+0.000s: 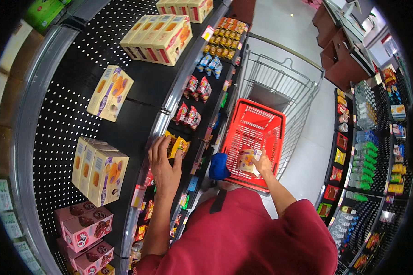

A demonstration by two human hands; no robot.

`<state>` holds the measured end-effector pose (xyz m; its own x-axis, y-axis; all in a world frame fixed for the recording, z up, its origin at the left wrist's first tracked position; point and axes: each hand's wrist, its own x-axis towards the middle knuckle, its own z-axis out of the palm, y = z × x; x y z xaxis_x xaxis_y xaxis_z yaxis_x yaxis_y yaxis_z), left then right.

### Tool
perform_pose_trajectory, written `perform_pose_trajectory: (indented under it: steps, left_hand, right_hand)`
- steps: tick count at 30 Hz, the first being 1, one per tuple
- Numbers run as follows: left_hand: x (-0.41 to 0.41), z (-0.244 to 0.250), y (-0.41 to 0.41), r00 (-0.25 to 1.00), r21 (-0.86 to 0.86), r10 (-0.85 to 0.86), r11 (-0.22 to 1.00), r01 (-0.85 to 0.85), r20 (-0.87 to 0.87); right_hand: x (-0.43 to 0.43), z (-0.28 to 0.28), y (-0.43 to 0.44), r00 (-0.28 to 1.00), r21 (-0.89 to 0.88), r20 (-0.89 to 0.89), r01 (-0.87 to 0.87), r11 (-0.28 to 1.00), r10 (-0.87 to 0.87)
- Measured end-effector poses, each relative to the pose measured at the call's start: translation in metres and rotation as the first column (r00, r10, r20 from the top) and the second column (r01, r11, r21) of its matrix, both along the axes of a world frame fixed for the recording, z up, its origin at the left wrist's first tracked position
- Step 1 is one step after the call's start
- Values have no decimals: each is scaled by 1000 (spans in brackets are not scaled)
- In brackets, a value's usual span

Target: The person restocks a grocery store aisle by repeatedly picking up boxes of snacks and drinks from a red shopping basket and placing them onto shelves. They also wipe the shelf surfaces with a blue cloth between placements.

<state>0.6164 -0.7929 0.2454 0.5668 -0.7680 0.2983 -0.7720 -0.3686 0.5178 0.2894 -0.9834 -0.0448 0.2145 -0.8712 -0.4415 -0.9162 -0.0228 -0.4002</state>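
My right hand (263, 164) grips the edge of a cream snack box (248, 161) inside a red plastic shopping basket (280, 137), low in its near part. The basket stands in a metal shopping cart (304, 99). My left hand (165, 158) is at the metal shelf edge, fingers apart and bent over yellow snack packets (178, 146); whether its fingertips touch them, I cannot tell. Cream biscuit boxes with purple bands stand on the black shelf to the left, one alone (110, 92) and several in a row (106, 175).
A black perforated shelf (141, 92) runs along the left, with pink boxes (86, 227) near its bottom. Red packets (192, 117) lie on a lower tier. Bottles (363, 165) fill shelves on the right. Brown counters (344, 58) stand beyond the cart. A blue cloth-like item (219, 166) touches the basket.
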Motion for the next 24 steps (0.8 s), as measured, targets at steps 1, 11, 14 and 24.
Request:
perform_pose_trajectory:
  steps: [1,11,14,24]
  left_hand:
    - [5,3,3,999,5,23,1000,-23,25]
    - [40,6,13,980,140,140,977,-159,139]
    - [51,6,7,980,196,168,963,-186,107]
    - [66,-12,7,967,459,157,858,-233,199]
  right_hand:
    - [1,-14,2,1000,-13,-13,-13,1000,13]
    - [16,-52,16,913,149,-333,-194,970,234]
    - [5,-65,7,878,180,-391,-221,959,275]
    - [102,65,-53,813,-360,392,-296,885,431]
